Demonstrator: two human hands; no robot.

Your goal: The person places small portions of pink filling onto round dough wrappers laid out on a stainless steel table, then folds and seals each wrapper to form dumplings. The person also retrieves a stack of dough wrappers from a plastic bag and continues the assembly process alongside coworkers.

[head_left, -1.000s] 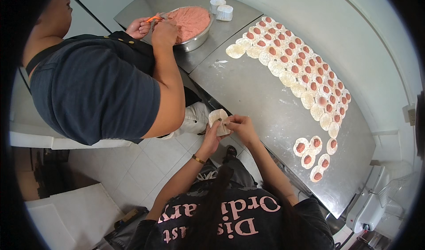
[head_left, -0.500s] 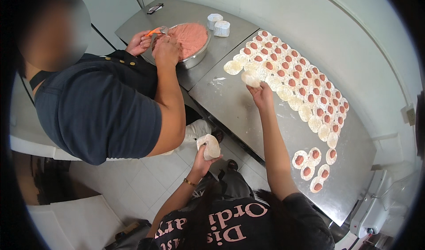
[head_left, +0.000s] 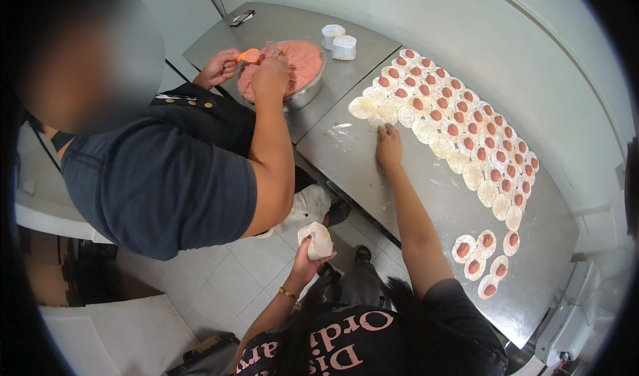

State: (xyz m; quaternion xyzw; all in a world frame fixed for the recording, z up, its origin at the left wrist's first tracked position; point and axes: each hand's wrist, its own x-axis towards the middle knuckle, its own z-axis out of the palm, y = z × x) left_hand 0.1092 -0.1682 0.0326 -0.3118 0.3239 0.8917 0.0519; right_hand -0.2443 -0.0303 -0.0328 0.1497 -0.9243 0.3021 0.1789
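Note:
A thick stack of round dumpling wrappers (head_left: pixel 315 240) stands in my left hand (head_left: pixel 306 266), whose fingers wrap round it beside the table edge. Over the steel table, my right hand (head_left: pixel 389 147) has its fingertips closed at the near edge of a single pale wrapper (head_left: pixel 382 115). That wrapper lies against the others at the row's left end. Overlapping wrappers (head_left: pixel 440 145) form the near rows without filling. Behind them, rows of wrappers carry lumps of pink meat filling (head_left: pixel 452 129). Several more filled wrappers (head_left: pixel 474 267) lie apart at the near right.
At my left a co-worker (head_left: pixel 160 176) holds an orange-handled tool (head_left: pixel 249 55) over a metal bowl (head_left: pixel 306 95) of pink filling. Two white wrapper stacks (head_left: pixel 343 47) and a phone (head_left: pixel 242 17) sit farther back. A white appliance (head_left: pixel 562 323) stands beyond the table's right end.
My right hand has lowered the single wrapper onto the row's left end. The left hand still holds its stack. The co-worker's hands have shifted over the bowl, and the view has moved slightly.

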